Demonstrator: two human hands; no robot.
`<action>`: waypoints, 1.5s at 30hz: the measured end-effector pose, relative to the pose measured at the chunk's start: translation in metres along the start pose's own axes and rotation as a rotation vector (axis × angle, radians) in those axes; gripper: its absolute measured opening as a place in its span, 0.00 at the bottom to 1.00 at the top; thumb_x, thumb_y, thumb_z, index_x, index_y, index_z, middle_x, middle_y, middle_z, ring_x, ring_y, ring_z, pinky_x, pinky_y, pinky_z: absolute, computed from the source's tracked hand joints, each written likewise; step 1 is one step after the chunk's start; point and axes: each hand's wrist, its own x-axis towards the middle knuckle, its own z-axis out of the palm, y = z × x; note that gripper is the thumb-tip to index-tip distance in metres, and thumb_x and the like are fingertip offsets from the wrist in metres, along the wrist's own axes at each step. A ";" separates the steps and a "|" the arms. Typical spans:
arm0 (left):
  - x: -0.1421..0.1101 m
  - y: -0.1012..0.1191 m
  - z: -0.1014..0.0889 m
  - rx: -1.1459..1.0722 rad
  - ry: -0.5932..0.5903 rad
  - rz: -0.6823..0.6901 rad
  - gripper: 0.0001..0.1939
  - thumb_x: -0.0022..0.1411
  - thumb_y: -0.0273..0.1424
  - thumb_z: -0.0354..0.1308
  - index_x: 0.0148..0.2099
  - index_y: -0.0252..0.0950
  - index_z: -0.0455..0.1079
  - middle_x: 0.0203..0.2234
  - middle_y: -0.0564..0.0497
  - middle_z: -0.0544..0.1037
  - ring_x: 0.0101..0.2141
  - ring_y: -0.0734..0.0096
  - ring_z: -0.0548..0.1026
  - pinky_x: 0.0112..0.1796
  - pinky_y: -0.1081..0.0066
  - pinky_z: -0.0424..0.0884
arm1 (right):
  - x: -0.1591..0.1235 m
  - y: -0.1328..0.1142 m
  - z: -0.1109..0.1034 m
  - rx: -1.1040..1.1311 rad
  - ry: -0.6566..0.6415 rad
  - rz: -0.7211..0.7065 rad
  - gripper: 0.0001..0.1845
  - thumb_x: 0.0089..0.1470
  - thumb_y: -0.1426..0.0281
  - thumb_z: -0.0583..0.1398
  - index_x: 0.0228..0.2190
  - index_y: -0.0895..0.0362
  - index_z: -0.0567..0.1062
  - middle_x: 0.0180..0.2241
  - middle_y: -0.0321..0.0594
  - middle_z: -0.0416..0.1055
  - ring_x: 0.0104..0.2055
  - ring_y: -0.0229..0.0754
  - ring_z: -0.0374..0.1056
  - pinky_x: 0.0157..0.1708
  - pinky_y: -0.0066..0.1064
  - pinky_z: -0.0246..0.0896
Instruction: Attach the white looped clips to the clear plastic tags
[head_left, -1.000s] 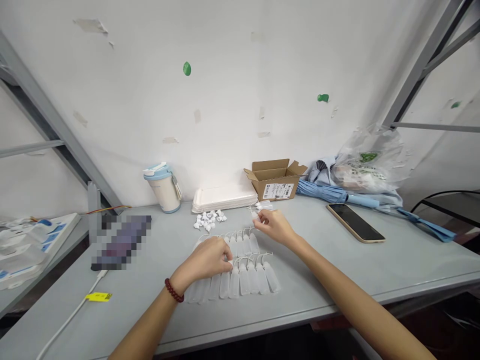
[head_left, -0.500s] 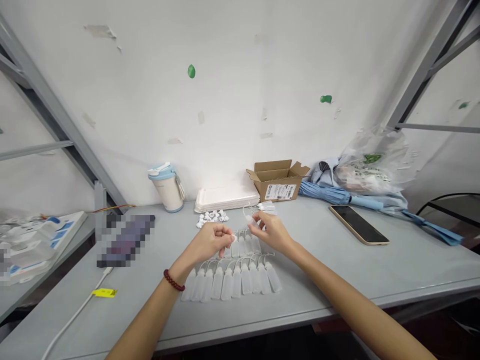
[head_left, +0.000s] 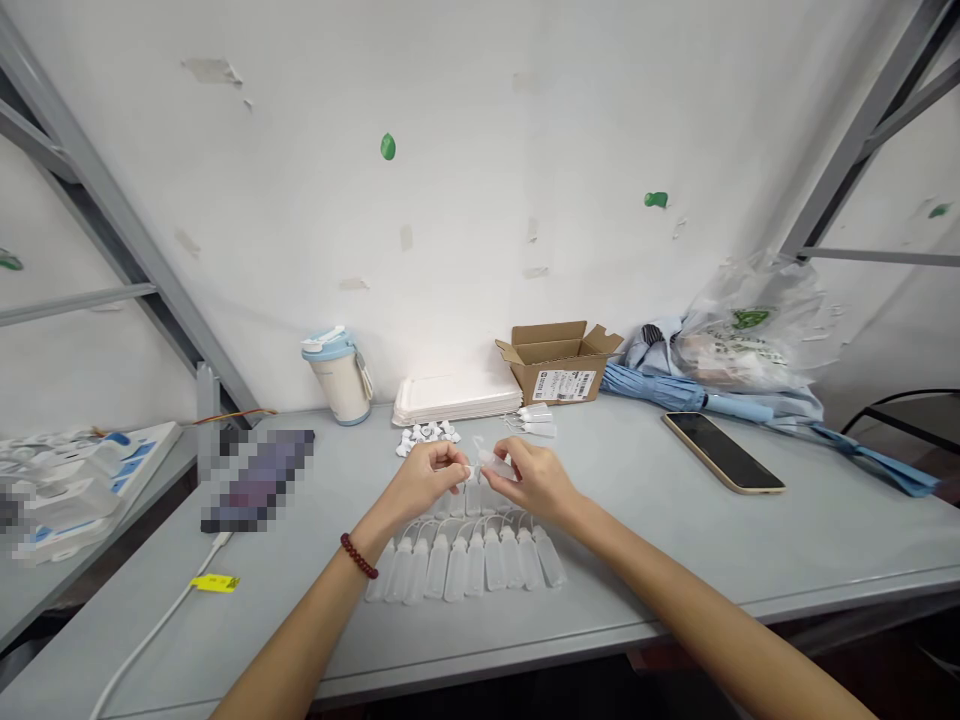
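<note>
My left hand (head_left: pixel 429 476) is closed, thumb and forefinger pinching a small white cap-like piece (head_left: pixel 470 471). Just to its right, my right hand (head_left: pixel 538 474) grips a translucent plastic bottle (head_left: pixel 496 462) with a thin curved white tube at its end, tilted towards the left hand. Below both hands, a row of similar translucent bottles (head_left: pixel 456 568) lies on the grey table (head_left: pixel 600 640), their curved tubes pointing away from me. Behind it lies a second row of bottles (head_left: pixel 472 499), partly covered by my hands. Small white pieces (head_left: pixel 427 434) are heaped beyond my left hand.
More bottles (head_left: pixel 537 413) lie before an open cardboard box (head_left: pixel 568 385), beside a stack of white trays (head_left: pixel 457 398). A cup (head_left: pixel 341 380) stands left. To the right are a phone (head_left: pixel 721 452), a blue umbrella (head_left: pixel 652 385) and a plastic bag (head_left: pixel 750 340).
My right hand has brought the bottle down and left, so its tube end is now close to the piece in my left hand. The camera view has shifted slightly.
</note>
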 end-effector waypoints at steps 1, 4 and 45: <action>0.000 -0.001 0.001 -0.036 -0.002 -0.001 0.07 0.48 0.31 0.57 0.26 0.34 0.64 0.22 0.52 0.72 0.25 0.73 0.70 0.27 0.72 0.69 | 0.000 0.000 0.001 -0.024 0.021 -0.025 0.09 0.54 0.63 0.55 0.30 0.57 0.66 0.24 0.35 0.68 0.18 0.31 0.56 0.19 0.25 0.46; 0.002 -0.005 0.002 -0.103 0.009 -0.025 0.08 0.47 0.31 0.59 0.26 0.34 0.61 0.20 0.53 0.73 0.24 0.72 0.72 0.25 0.72 0.69 | -0.001 0.000 0.002 -0.098 0.089 -0.115 0.09 0.56 0.64 0.55 0.31 0.58 0.67 0.26 0.38 0.70 0.18 0.32 0.58 0.19 0.25 0.46; -0.002 -0.001 0.006 0.226 0.041 0.191 0.13 0.57 0.39 0.54 0.30 0.34 0.70 0.23 0.53 0.71 0.27 0.72 0.69 0.30 0.74 0.66 | 0.000 0.006 0.002 0.023 0.131 -0.131 0.09 0.58 0.64 0.54 0.35 0.57 0.69 0.32 0.42 0.72 0.22 0.34 0.64 0.22 0.25 0.58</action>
